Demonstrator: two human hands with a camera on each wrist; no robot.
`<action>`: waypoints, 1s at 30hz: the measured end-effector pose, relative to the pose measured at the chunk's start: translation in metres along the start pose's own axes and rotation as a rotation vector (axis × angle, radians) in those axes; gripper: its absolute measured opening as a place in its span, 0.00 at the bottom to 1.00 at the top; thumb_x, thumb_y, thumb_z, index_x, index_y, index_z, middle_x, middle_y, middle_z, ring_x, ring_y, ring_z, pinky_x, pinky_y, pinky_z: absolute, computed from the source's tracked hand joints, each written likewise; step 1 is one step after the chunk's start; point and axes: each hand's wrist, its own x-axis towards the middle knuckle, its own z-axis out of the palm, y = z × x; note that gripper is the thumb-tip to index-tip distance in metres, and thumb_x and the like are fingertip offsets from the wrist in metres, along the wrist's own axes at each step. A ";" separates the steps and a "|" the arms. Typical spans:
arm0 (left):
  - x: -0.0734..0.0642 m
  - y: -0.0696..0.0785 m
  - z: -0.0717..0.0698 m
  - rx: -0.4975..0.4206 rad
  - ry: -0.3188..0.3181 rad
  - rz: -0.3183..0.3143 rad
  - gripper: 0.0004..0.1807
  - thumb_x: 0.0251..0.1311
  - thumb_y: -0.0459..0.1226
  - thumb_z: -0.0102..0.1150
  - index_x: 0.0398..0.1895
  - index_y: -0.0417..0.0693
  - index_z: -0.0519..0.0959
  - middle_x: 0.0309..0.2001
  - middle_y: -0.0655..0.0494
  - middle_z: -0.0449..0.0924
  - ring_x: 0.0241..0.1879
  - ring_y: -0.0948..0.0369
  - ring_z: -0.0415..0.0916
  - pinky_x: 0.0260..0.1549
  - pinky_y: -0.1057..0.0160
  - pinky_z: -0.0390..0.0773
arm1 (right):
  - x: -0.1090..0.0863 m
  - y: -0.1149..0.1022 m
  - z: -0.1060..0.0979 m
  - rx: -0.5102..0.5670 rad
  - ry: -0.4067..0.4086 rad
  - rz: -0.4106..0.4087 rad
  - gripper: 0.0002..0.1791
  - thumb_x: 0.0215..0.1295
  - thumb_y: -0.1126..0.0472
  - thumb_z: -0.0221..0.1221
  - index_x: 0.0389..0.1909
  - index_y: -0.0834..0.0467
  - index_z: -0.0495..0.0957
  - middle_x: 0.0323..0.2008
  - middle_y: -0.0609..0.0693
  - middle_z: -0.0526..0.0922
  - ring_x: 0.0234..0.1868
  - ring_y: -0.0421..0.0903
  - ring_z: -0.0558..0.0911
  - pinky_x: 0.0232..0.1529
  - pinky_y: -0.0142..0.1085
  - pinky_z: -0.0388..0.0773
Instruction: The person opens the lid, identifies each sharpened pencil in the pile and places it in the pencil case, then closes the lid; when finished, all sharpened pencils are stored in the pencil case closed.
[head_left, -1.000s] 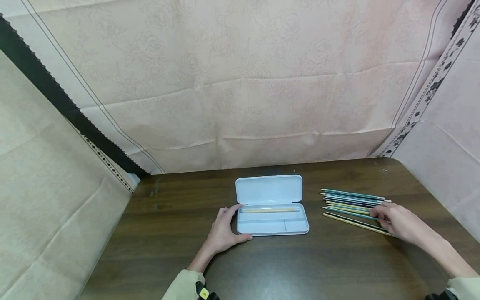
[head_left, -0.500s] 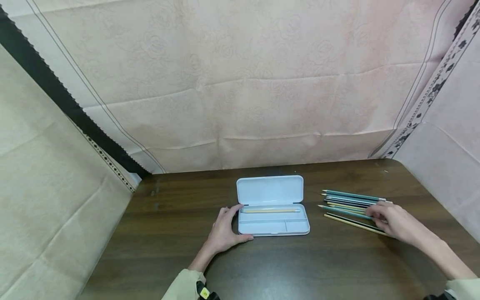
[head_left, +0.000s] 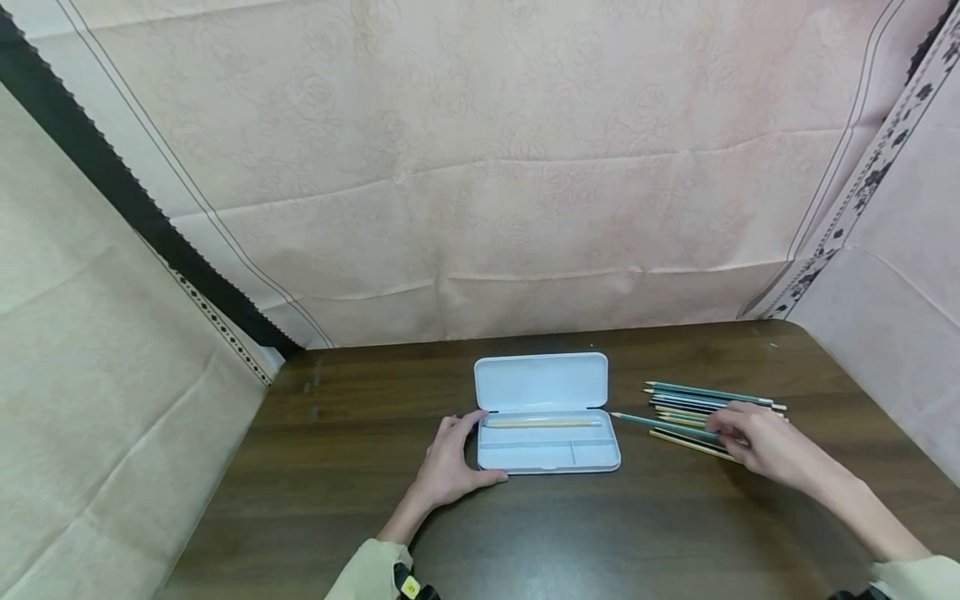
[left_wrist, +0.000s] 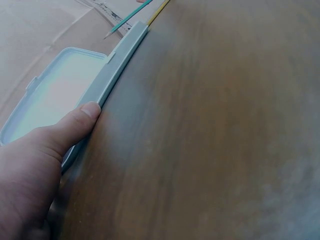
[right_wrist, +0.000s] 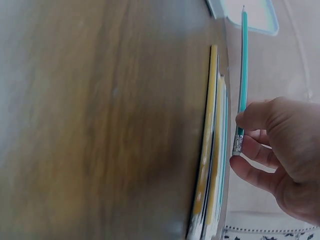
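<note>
A light blue pencil case (head_left: 525, 457) lies open on the table, its lid (head_left: 541, 382) tipped back. One yellowish pencil (head_left: 542, 423) rests in the long rear compartment. My left hand (head_left: 448, 460) grips the case's left end; its thumb presses the front edge in the left wrist view. Between thumb and fingers, my right hand (head_left: 768, 446) pinches a teal pencil (right_wrist: 244, 70) near its metal eraser end. The tip points left, close to the case's right edge. Beneath and behind that hand lies a loose row of pencils (head_left: 705, 392) in teal, dark and yellow, partly hidden by it.
The dark wooden table (head_left: 375, 392) ends at a pale patterned cloth (head_left: 450, 208) hanging behind it. More cloth closes off the left and right sides. In the right wrist view, yellow pencils (right_wrist: 205, 150) lie beside the held one.
My right hand has drawn the teal pencil out of the row and moved left with it, bringing its tip near the case. The left hand stays in place.
</note>
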 end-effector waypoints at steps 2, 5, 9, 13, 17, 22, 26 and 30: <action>-0.001 0.000 0.000 -0.005 0.001 -0.003 0.52 0.42 0.61 0.78 0.71 0.55 0.67 0.58 0.48 0.68 0.61 0.47 0.64 0.53 0.37 0.68 | 0.005 -0.004 0.002 -0.008 0.004 -0.006 0.21 0.38 0.77 0.70 0.32 0.52 0.82 0.28 0.35 0.73 0.28 0.31 0.70 0.26 0.28 0.68; -0.001 0.000 0.001 -0.010 -0.004 -0.007 0.52 0.42 0.61 0.78 0.71 0.55 0.67 0.58 0.48 0.68 0.60 0.48 0.64 0.53 0.37 0.68 | 0.012 -0.009 0.005 0.004 -0.006 -0.015 0.20 0.39 0.77 0.70 0.33 0.53 0.82 0.29 0.36 0.74 0.28 0.31 0.70 0.25 0.30 0.69; -0.002 0.001 0.001 -0.009 -0.008 -0.011 0.52 0.42 0.60 0.78 0.71 0.56 0.67 0.57 0.48 0.67 0.61 0.47 0.64 0.53 0.37 0.68 | 0.022 -0.017 0.010 0.033 -0.043 -0.017 0.20 0.41 0.77 0.71 0.34 0.54 0.83 0.31 0.39 0.76 0.29 0.32 0.72 0.26 0.32 0.72; -0.002 0.001 0.001 -0.008 -0.002 -0.008 0.52 0.42 0.59 0.79 0.71 0.55 0.67 0.57 0.47 0.67 0.62 0.45 0.64 0.52 0.36 0.68 | 0.034 -0.027 0.015 0.045 -0.096 0.011 0.19 0.45 0.77 0.71 0.35 0.54 0.84 0.33 0.40 0.79 0.31 0.34 0.74 0.28 0.33 0.75; -0.001 0.001 0.000 -0.008 0.000 -0.007 0.52 0.42 0.59 0.79 0.71 0.55 0.67 0.57 0.47 0.67 0.62 0.45 0.64 0.52 0.37 0.69 | 0.046 -0.036 0.018 0.072 -0.163 0.067 0.17 0.49 0.75 0.70 0.36 0.53 0.83 0.34 0.40 0.78 0.31 0.34 0.73 0.29 0.32 0.75; -0.002 0.000 0.002 -0.004 0.001 -0.001 0.52 0.42 0.60 0.78 0.71 0.55 0.67 0.57 0.48 0.68 0.62 0.45 0.64 0.51 0.38 0.69 | 0.055 -0.044 0.024 0.097 -0.219 0.105 0.16 0.51 0.74 0.71 0.37 0.53 0.83 0.33 0.40 0.77 0.30 0.35 0.72 0.30 0.33 0.76; -0.002 0.000 0.001 0.001 0.004 0.006 0.52 0.42 0.61 0.78 0.71 0.55 0.67 0.57 0.47 0.68 0.63 0.44 0.63 0.51 0.38 0.69 | 0.063 -0.049 0.029 0.120 -0.216 0.091 0.16 0.51 0.74 0.71 0.38 0.54 0.84 0.34 0.41 0.77 0.30 0.35 0.73 0.30 0.32 0.76; -0.001 0.000 0.000 0.004 -0.002 -0.001 0.52 0.41 0.61 0.78 0.71 0.55 0.67 0.58 0.47 0.68 0.64 0.42 0.62 0.52 0.37 0.69 | 0.072 -0.055 0.034 0.141 -0.210 0.063 0.16 0.51 0.75 0.70 0.38 0.55 0.84 0.33 0.42 0.77 0.30 0.35 0.72 0.30 0.31 0.75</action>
